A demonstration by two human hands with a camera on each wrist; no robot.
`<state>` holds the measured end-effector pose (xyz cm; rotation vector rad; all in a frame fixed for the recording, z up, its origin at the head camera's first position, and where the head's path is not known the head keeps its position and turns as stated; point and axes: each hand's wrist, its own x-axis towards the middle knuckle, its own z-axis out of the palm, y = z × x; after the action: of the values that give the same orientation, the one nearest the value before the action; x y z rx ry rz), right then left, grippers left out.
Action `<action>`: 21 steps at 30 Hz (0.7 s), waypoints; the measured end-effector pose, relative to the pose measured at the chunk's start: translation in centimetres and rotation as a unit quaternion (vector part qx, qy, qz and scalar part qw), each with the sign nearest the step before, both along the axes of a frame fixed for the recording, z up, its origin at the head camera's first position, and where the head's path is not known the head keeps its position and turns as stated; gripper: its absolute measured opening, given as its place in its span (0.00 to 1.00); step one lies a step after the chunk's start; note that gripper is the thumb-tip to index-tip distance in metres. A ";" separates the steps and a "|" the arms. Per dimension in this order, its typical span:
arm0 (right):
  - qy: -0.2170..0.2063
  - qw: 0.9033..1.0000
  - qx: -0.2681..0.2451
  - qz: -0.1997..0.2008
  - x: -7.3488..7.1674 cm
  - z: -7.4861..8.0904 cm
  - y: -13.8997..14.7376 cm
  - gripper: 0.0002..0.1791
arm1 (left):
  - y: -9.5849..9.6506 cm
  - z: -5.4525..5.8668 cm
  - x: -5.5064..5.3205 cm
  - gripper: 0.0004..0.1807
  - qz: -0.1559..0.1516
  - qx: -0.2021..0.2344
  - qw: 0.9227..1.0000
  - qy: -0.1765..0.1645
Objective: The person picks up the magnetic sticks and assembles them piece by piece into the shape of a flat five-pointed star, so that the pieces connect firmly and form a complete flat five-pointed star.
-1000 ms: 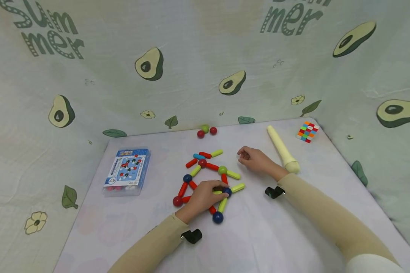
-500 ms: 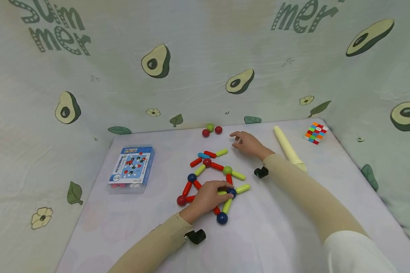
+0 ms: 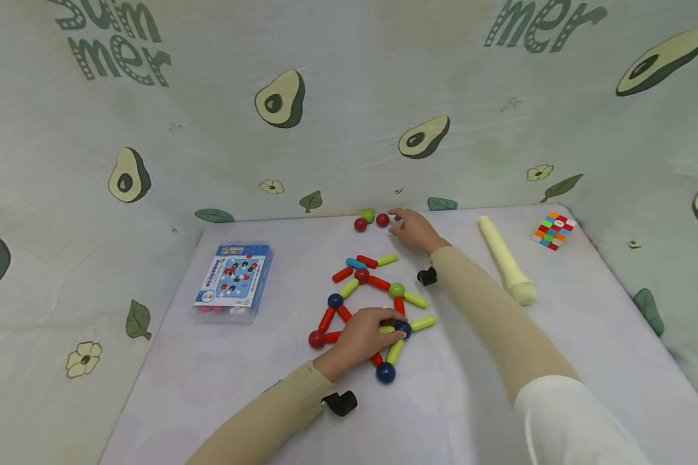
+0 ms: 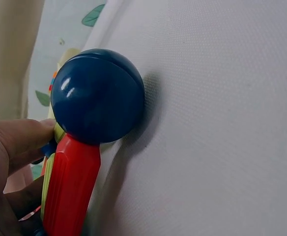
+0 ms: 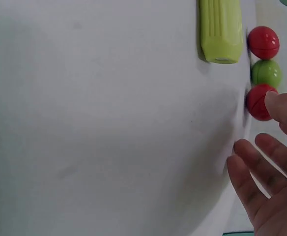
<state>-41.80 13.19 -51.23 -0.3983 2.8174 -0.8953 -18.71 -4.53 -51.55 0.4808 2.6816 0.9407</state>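
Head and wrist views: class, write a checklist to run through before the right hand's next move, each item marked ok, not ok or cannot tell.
1. Left hand pinching a round, glossy dark-blue ball: ok.
2. Right hand beside the nearest round, glossy red ball: ok.
3. Right thumb touching that red ball: cannot tell.
4. Red ball gripped: not ok; the fingers are apart.
5. Straight lime-yellow stick beside that dark-blue ball, outer end bare: ok.

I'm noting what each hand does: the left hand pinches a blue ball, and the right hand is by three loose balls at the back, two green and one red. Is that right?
The colours are swapped: the head view shows two red balls and one green ball. What you say of the left hand, blue ball and right hand stands.
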 end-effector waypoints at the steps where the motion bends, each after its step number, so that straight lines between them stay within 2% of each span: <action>1: 0.004 1.000 0.003 0.002 -0.1 0.1 -0.2 0.30 | 0.0 0.0 0.0 0.19 0.000 -0.001 1.000 0.001; 6: 0.018 0.999 0.037 0.020 -0.5 0.3 -1.3 0.31 | 0.0 0.1 -0.2 0.18 -0.003 -0.001 1.000 0.004; 12: 0.049 0.994 0.092 0.031 -0.2 0.8 -2.0 0.28 | 0.0 0.0 -0.3 0.17 -0.015 0.016 1.000 0.013; 17: 0.061 0.993 0.099 0.019 0.2 0.9 -1.9 0.21 | -0.1 -0.1 -0.3 0.17 -0.016 0.020 1.000 0.016; 21: 0.056 0.993 0.099 0.023 0.5 0.6 -1.1 0.20 | -0.2 -0.3 -0.2 0.17 -0.009 0.015 1.000 0.009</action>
<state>-41.33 12.06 -50.63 -0.4951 2.9492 -0.5930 -18.94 -4.72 -51.82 0.5216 2.6778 0.9767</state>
